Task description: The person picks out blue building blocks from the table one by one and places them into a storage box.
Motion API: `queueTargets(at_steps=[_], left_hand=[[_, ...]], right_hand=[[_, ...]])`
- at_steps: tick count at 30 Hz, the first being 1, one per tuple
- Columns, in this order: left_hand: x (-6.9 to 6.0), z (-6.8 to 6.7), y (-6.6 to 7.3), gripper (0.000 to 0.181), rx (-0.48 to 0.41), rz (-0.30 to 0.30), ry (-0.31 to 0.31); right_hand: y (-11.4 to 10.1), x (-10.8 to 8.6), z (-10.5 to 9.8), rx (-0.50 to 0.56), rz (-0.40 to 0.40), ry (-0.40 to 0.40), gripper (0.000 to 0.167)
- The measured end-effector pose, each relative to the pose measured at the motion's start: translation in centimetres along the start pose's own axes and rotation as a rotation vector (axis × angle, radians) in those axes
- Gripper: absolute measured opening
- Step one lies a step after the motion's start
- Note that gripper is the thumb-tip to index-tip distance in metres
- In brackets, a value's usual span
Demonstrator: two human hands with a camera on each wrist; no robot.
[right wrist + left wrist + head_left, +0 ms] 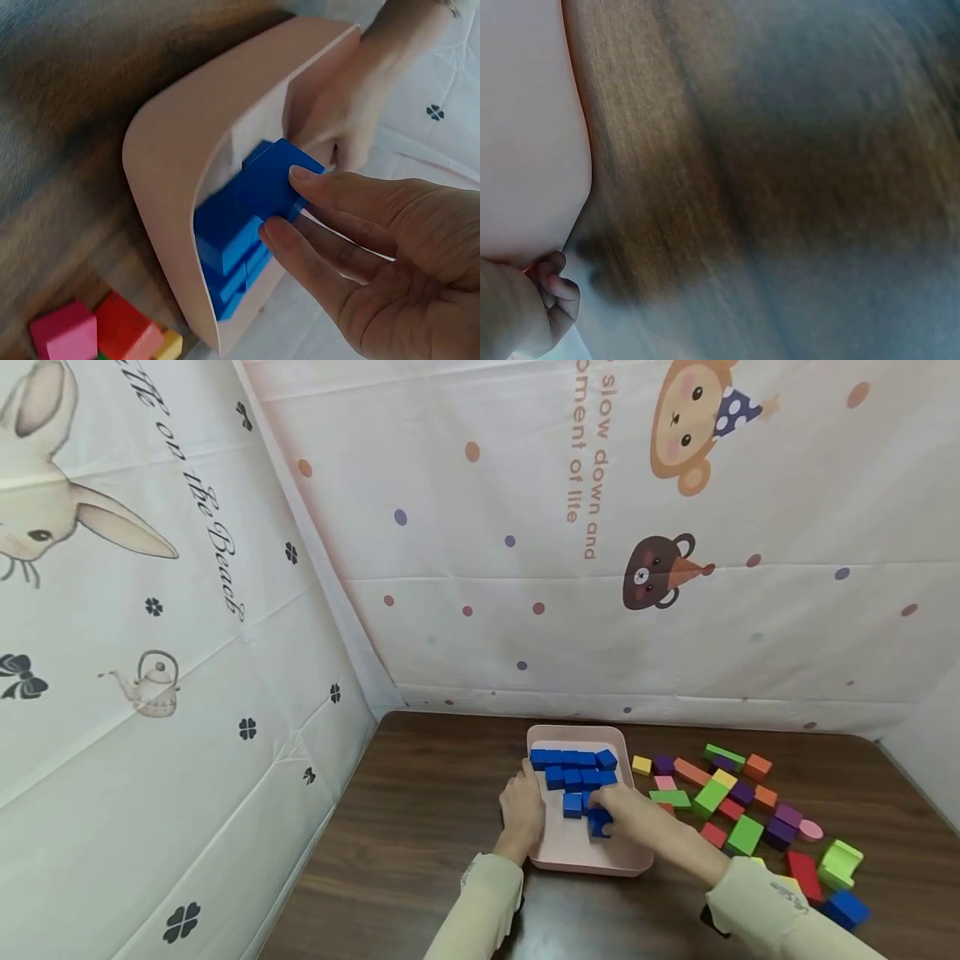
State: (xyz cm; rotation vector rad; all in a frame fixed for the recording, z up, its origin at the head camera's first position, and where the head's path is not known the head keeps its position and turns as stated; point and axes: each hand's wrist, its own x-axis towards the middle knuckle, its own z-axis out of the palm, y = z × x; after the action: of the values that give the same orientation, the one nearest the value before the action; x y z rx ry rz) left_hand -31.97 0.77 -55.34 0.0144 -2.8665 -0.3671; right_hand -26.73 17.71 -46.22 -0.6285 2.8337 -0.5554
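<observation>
A pale pink tray stands on the table with several blue blocks set in rough rows inside it. My left hand holds the tray's left side, its fingers curled at the rim; in the left wrist view that hand shows beside the outer wall. Over the tray's right part, my right hand pinches a blue block between thumb and fingertips. That block is near the lower row, close to other blue blocks; whether it touches the tray floor I cannot tell.
Right of the tray lie several mixed blocks, among them a green block, a red block, a purple block and a larger blue block. Patterned cloth walls border the dark wooden table at the back and left.
</observation>
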Motion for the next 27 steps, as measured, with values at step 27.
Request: queueTargets(at_steps=[27], left_hand=[[0.3, -0.5, -0.5, 0.063, -0.033, 0.014, -0.001]], right_hand=[[5.1, -6.6, -3.3, -0.067, -0.002, 0.132, 0.022]])
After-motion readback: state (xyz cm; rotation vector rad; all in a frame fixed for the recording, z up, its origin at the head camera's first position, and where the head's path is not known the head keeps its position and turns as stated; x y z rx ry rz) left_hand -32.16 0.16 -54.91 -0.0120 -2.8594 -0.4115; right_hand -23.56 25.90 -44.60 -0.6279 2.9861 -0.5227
